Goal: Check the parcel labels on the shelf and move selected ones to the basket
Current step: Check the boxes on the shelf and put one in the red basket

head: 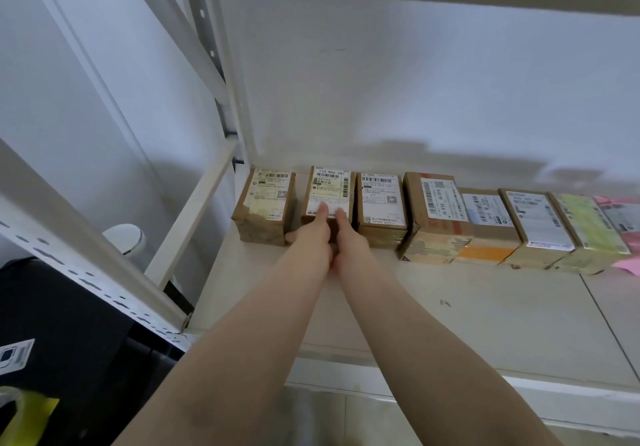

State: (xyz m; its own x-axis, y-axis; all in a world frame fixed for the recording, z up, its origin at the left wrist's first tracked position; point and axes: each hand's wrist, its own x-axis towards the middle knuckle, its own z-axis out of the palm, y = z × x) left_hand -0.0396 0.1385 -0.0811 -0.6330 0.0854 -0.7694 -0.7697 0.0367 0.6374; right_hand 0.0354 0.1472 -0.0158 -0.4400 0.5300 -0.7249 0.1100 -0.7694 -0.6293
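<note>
A row of brown cardboard parcels with white labels stands along the back of the white shelf (450,307). Both my hands reach to the second parcel from the left (330,186), which bears a label reading "133 R06 0A7". My left hand (311,234) holds its front, with a finger laid on the label and the thumb at the parcel's left side. My right hand (346,237) holds the front right beside it, a finger on top. The leftmost parcel (265,203) and the third parcel (382,203) stand close on either side. No basket is in view.
Further right stand a larger box (433,217), several more parcels (533,224) and a pink bag (623,217) at the frame edge. A perforated white shelf post (86,272) crosses the lower left, with dark items (62,341) below. Another shelf board runs overhead.
</note>
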